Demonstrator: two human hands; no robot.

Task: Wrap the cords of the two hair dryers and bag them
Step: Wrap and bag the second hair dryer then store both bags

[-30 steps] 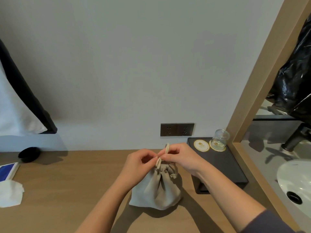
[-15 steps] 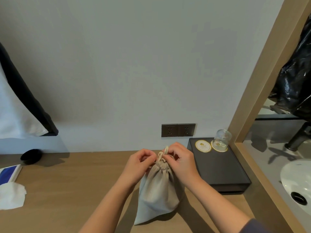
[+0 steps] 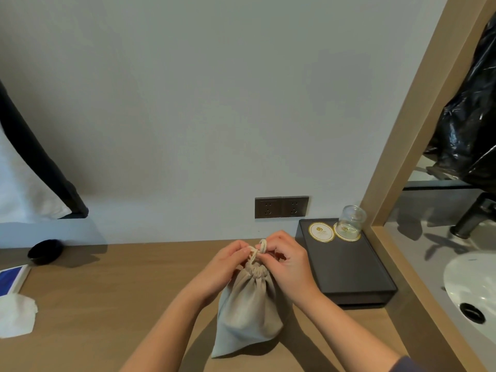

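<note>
We face a plain pale wall (image 3: pixel 214 103) with a double socket (image 3: pixel 281 207), above a wooden counter (image 3: pixel 107 291); a white basin (image 3: pixel 472 285) sits right.

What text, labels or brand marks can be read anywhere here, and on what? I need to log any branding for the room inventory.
None can be read.
Two round coasters on the black tray: gold emblem with fine print, too small and blurred.
Blue item at the left edge: no lettering visible.
Cloth bag, wall sockets: no markings seen.

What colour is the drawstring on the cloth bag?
Cream, paler than the beige-grey bag; the drawstring shows best in the head view.
</note>
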